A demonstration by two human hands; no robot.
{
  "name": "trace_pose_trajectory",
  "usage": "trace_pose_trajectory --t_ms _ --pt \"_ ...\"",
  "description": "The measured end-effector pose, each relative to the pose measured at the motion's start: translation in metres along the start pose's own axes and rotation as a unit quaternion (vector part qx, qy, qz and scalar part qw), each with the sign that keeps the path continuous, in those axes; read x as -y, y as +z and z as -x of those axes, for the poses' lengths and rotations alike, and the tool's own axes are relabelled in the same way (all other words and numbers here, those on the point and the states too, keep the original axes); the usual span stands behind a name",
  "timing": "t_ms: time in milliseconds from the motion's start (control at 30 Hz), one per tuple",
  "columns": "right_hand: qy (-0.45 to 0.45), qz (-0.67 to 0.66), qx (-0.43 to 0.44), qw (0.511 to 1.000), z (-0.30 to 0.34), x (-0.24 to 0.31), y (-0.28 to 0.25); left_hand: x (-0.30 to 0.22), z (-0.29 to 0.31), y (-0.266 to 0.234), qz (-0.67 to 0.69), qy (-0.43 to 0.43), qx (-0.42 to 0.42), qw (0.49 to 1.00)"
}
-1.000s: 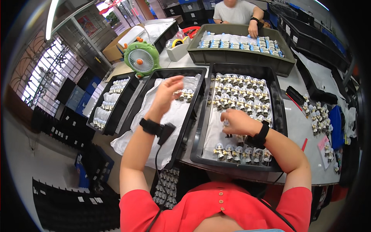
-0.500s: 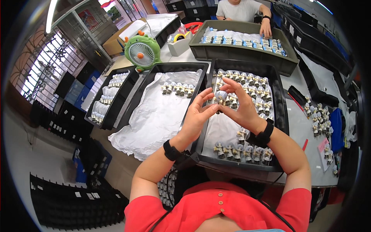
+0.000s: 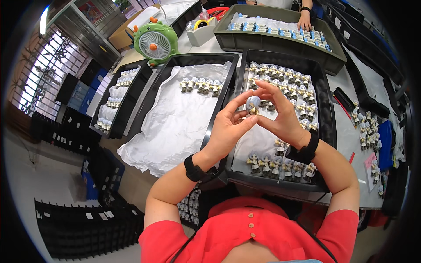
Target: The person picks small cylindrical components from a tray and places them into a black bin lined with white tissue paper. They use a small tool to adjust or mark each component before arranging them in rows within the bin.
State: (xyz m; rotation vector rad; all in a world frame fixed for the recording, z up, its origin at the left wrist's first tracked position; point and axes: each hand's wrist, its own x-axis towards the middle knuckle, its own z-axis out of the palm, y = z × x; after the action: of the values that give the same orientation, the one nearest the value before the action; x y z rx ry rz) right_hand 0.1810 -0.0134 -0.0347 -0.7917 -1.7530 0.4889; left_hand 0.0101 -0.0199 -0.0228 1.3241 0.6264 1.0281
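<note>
Between both hands, over the right-hand black tray, I hold a small figurine with pale blue-white hair and a gold and dark body. My left hand pinches it from the left, thumb toward its lower end. From the other side the fingers and thumb of my right hand close on it. Its lower part is partly hidden by my fingers. Beneath, rows of similar figurines lie on white paper in the tray, with another row along the near side.
Left of it, a paper-lined black tray holds a short row of figurines. Farther left are a narrow black tray and a green fan. A co-worker's hand reaches into an olive tray. Loose figurines lie right.
The view has shifted, so the trays sit higher in it. The figurine has turned in my fingers and shows more plainly; my left fingers have curled closer around it.
</note>
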Motion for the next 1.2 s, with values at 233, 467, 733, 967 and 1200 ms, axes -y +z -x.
trace_pose_trajectory --t_ms 233,467,733,967,1200 --pt "0.002 0.018 0.01 1.0 0.001 0.001 0.002 0.004 -0.002 -0.001 -0.013 0.007 -0.018 1.0" --pt "0.02 0.019 0.021 0.999 0.003 -0.002 0.002 0.008 -0.004 -0.004 -0.001 -0.02 -0.024 1.0" --pt "0.016 0.025 0.014 0.999 0.004 -0.001 0.003 0.008 -0.002 -0.005 0.021 -0.036 0.0 0.999" --pt "0.033 -0.006 -0.064 0.997 -0.002 0.002 -0.006 -0.039 0.009 -0.024 -0.22 -0.074 0.08 0.969" --pt "0.067 -0.037 -0.077 0.994 -0.002 -0.001 -0.01 -0.059 -0.144 -0.114 -0.666 0.175 -0.016 0.725"
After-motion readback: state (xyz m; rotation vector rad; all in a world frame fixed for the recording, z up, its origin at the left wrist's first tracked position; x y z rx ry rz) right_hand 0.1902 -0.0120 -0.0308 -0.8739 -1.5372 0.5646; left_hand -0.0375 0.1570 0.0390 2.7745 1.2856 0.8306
